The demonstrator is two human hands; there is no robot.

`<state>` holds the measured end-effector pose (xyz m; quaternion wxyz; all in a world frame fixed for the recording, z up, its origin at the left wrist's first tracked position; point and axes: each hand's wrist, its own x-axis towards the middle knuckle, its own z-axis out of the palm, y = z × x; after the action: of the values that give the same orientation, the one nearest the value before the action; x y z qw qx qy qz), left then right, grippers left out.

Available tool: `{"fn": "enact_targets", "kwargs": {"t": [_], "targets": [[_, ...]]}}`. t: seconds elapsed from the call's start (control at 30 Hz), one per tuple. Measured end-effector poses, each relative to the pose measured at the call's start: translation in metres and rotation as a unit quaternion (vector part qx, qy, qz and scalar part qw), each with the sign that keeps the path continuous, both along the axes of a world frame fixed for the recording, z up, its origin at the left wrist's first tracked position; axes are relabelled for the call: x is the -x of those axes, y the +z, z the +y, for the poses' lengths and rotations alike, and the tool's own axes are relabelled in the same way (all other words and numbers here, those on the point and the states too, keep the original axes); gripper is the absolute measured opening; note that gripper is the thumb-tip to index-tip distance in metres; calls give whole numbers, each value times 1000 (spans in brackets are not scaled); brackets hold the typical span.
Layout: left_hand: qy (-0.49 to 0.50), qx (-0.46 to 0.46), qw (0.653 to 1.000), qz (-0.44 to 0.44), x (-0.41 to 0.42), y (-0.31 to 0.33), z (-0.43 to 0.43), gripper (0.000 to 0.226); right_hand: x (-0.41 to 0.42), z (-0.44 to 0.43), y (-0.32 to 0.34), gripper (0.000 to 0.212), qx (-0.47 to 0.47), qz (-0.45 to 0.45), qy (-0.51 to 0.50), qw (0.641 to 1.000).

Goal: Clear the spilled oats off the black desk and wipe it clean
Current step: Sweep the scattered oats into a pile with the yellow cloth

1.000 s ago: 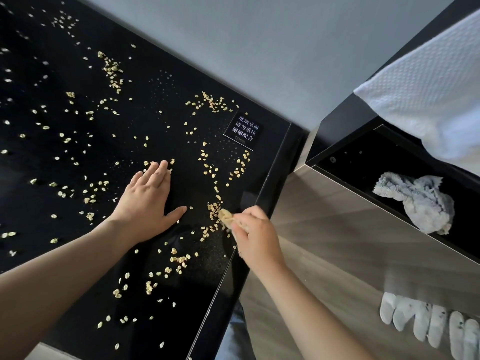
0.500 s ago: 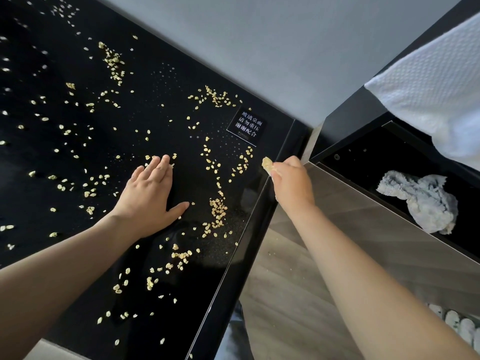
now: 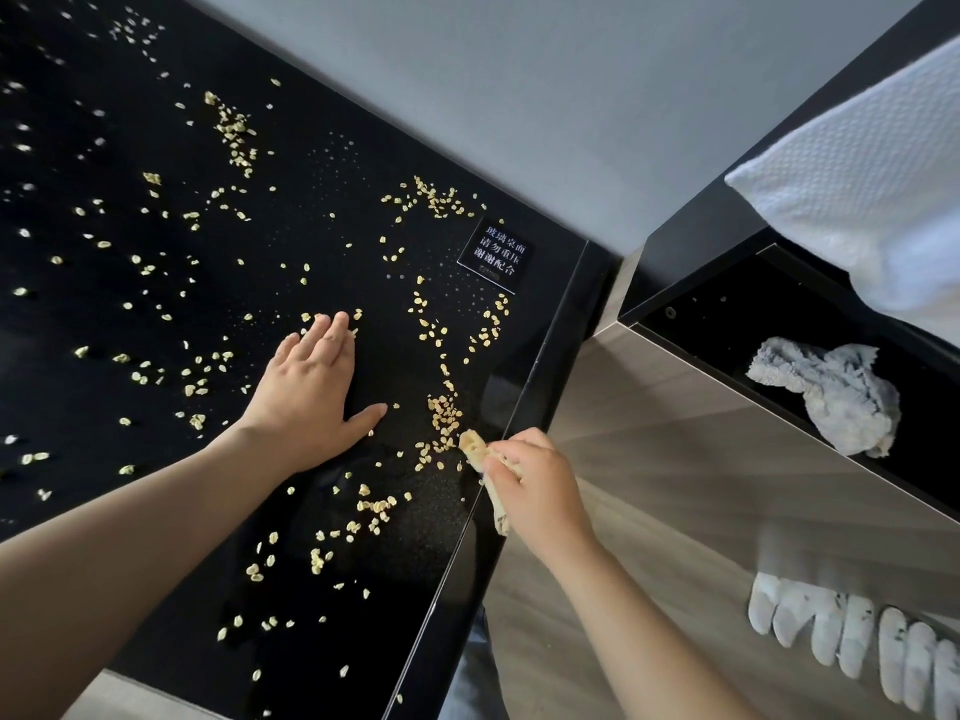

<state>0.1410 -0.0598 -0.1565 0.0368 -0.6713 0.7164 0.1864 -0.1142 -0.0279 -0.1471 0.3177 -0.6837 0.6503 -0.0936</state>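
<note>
Your left hand [image 3: 306, 392] lies flat and open on the bench [image 3: 343, 283]; your right hand [image 3: 535, 485] grips a cloth [image 3: 474, 443] at the edge, beside the oats [image 3: 444, 415]. Sweep too fast and oats may fall to the floor [image 3: 623, 589].

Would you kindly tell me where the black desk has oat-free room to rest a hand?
One bare patch on the desk lies between the left hand and the oat trail running from the label to the right hand. Another, with only fine specks, lies by the wall between two oat clusters. Crowded: that trail, left of the left hand, and below both hands.
</note>
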Motion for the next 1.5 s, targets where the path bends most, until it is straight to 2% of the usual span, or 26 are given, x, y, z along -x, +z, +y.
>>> {"fn": "enact_targets", "kwargs": {"t": [0.1, 0.23, 0.33, 0.43, 0.53, 0.67, 0.73, 0.8, 0.83, 0.9, 0.93, 1.03, 1.07, 1.2, 1.37, 1.43, 1.5], "targets": [[-6, 0, 1000, -4, -1, 2, 0, 91, 0, -14, 13, 15, 62, -16, -51, 997], [-12, 9, 1000, -1, -4, 3, 1, 91, 6, -83, 17, 19, 153, 41, -85, 984], [-20, 17, 1000, 7, -4, 2, 3, 91, 10, -125, 9, 26, 135, 98, -67, 984], [-22, 34, 999, 15, -5, -1, 4, 91, 6, -135, -1, 29, 111, 76, -128, 983], [-24, 39, 999, 13, -7, -5, 1, 90, -1, -125, -10, 23, 119, 47, -180, 975], [-33, 29, 999, 13, -8, -11, 7, 90, -17, -73, -20, 17, 136, 49, -187, 972], [-33, 24, 999, 6, -10, -13, 10, 91, -30, -41, -19, 15, 83, -18, -187, 979], [-31, 27, 999, 7, -12, -10, 7, 91, -37, -25, -6, 9, 7, -144, -212, 967], [-31, 30, 999, 9, -13, -8, 4, 91, -35, -25, 3, 9, -4, -187, -229, 955], [-35, 32, 999, 13, -12, -6, -1, 91, -22, -35, 10, 14, 12, -205, -266, 942], [-38, 29, 999, 12, -12, -5, -1, 91, -14, -42, 10, 17, 22, -182, -277, 943], [-39, 20, 999, 1, -16, -7, 3, 92, 3, -57, 2, 38, 68, 4, -273, 960], [-39, 19, 999, 2, -17, -7, 4, 92, 5, -58, 0, 42, 85, 39, -272, 958], [-38, 22, 999, 12, -13, -4, 2, 91, 2, -48, 4, 36, 32, -3, -222, 974], [-36, 11, 999, 7, -14, -5, 3, 92, -7, -34, 10, 23, 35, 54, -186, 980], [-35, 10, 999, 5, -15, -5, 4, 92, -5, -36, 13, 11, 37, 22, -204, 978], [-35, 9, 999, 5, -13, -5, 5, 92, 0, -43, 24, 7, 10, -58, -206, 977]]}}
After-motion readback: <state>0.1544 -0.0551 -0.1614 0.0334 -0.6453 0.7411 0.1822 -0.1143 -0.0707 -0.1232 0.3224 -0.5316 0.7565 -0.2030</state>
